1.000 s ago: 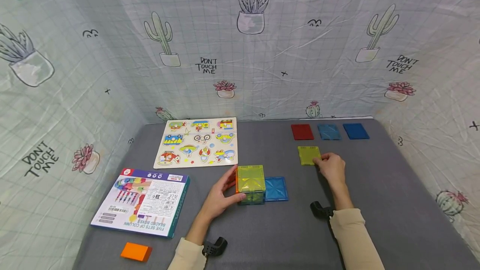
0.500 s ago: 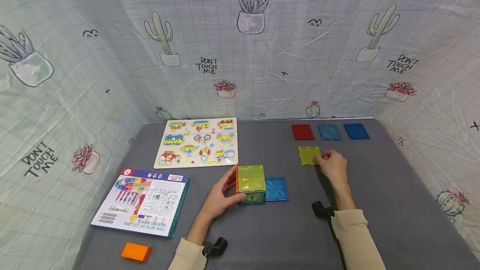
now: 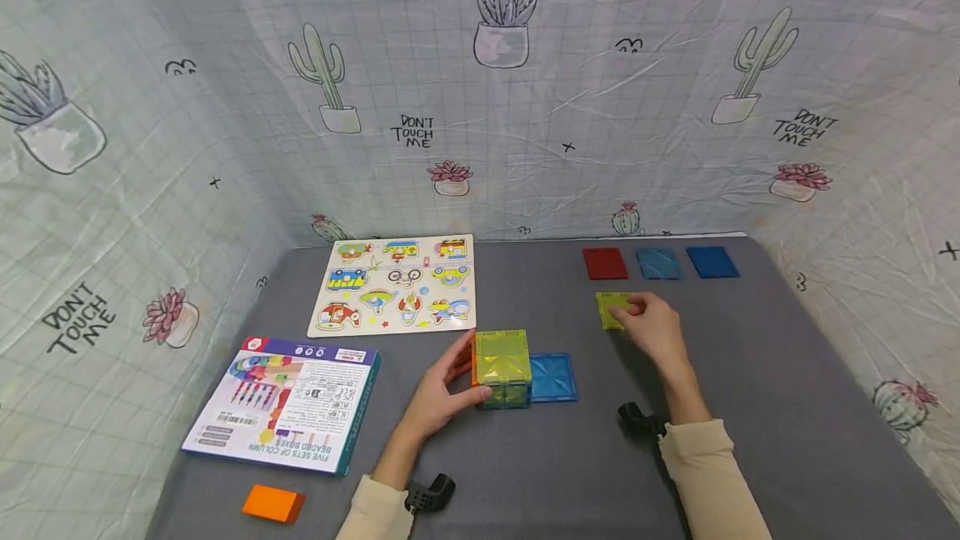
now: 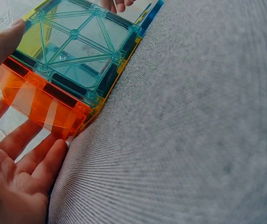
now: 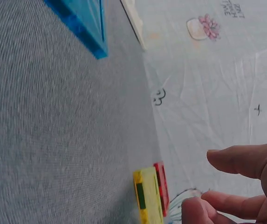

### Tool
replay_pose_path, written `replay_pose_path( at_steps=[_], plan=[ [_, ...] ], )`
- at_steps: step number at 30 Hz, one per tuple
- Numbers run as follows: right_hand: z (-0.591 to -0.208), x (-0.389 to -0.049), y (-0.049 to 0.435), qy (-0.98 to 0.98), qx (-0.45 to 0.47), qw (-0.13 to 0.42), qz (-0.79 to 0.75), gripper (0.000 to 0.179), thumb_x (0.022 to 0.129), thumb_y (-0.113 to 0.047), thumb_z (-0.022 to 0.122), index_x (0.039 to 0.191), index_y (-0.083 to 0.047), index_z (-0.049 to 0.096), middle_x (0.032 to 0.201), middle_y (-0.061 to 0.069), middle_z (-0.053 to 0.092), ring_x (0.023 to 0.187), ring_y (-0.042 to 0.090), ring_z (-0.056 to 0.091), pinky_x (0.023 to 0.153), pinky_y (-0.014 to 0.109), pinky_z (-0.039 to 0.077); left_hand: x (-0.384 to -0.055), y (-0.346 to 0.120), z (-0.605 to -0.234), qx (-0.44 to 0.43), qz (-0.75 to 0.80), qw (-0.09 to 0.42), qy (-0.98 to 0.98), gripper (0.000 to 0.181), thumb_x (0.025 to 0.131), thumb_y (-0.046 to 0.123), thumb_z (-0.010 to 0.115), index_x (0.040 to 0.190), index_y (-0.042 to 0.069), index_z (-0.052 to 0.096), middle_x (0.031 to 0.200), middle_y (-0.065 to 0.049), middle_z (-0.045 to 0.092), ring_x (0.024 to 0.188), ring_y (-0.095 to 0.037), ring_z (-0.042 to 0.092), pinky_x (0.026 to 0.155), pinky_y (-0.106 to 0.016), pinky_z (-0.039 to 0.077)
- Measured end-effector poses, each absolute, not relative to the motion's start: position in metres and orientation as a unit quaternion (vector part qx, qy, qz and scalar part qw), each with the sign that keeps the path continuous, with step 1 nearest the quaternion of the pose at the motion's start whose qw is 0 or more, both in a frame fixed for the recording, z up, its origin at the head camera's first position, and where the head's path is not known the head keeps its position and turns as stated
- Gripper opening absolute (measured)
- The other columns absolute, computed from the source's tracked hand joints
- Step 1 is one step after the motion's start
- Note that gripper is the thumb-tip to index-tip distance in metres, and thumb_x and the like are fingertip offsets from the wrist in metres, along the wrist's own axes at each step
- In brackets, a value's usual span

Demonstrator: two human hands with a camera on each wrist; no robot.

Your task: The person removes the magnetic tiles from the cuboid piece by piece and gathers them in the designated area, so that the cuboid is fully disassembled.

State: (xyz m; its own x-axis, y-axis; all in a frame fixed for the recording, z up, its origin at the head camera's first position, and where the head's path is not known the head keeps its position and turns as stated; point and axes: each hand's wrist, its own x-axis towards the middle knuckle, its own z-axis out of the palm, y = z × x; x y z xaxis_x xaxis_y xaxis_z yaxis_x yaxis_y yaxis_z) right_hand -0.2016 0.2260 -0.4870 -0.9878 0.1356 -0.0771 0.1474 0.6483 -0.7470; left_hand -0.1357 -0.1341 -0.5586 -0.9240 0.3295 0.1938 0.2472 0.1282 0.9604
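Note:
Left of the table's middle stands a cube of see-through magnetic tiles, yellow on top, teal in front and orange on the left. My left hand holds it, the thumb against the teal face and the fingers along the orange side. A blue magnetic tile lies flat beside the cube's right side. Farther right, my right hand hovers at a flat yellow magnetic tile, covering its right part. In the right wrist view its thumb and fingers are apart, clear of the yellow tile.
Behind the yellow tile lie a red tile, a light blue tile and a dark blue tile. On the left are a vehicle puzzle board, a beaded-boxes carton and an orange block. A patterned cloth walls the table.
My right hand has shifted left from the yellow tile's right edge to above it, covering more of it. The left hand and the cube stay in place.

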Motion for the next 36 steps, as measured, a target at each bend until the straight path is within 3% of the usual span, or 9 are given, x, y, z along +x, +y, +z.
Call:
replay_pose_path(
  at_steps=[5,13,24,36],
  plan=[
    [-0.484,-0.201,0.218,0.912,0.061,0.012,-0.406,0.057,0.097,-0.031,0.065,0.136,0.008,0.052,0.119,0.026,0.059,0.081,0.023,0.067,0.064,0.024,0.058,-0.136,-0.134,-0.559,0.194,0.632,0.031,0.75,0.085,0.088,0.013,0.077,0.158,0.014,0.03,0.154,-0.004,0.048,0.142,-0.028,0.045,0.116,-0.048,0.041],
    [-0.482,-0.199,0.208,0.918,0.031,0.017,-0.394,0.055,0.096,-0.03,0.066,0.135,0.007,0.052,0.123,0.028,0.058,0.092,0.031,0.064,0.065,0.027,0.059,-0.136,-0.134,-0.559,0.194,0.629,0.029,0.752,0.085,0.087,0.014,0.077,0.158,0.012,0.03,0.153,-0.006,0.048,0.141,-0.029,0.046,0.116,-0.046,0.042],
    [-0.485,-0.195,0.193,0.936,-0.026,0.034,-0.35,0.055,0.094,-0.028,0.069,0.134,0.007,0.055,0.125,0.028,0.06,0.11,0.038,0.06,0.087,0.05,0.058,-0.136,-0.135,-0.56,0.192,0.628,0.032,0.754,0.085,0.087,0.013,0.077,0.158,0.012,0.03,0.153,-0.004,0.049,0.141,-0.028,0.045,0.116,-0.047,0.042],
    [-0.492,-0.191,0.172,0.937,-0.068,0.052,-0.338,0.053,0.091,-0.025,0.074,0.13,0.007,0.056,0.119,0.025,0.061,0.096,0.031,0.061,0.082,0.045,0.058,-0.137,-0.135,-0.561,0.192,0.629,0.032,0.753,0.085,0.087,0.013,0.077,0.158,0.012,0.029,0.152,-0.004,0.049,0.141,-0.027,0.046,0.116,-0.045,0.042]
  ],
)
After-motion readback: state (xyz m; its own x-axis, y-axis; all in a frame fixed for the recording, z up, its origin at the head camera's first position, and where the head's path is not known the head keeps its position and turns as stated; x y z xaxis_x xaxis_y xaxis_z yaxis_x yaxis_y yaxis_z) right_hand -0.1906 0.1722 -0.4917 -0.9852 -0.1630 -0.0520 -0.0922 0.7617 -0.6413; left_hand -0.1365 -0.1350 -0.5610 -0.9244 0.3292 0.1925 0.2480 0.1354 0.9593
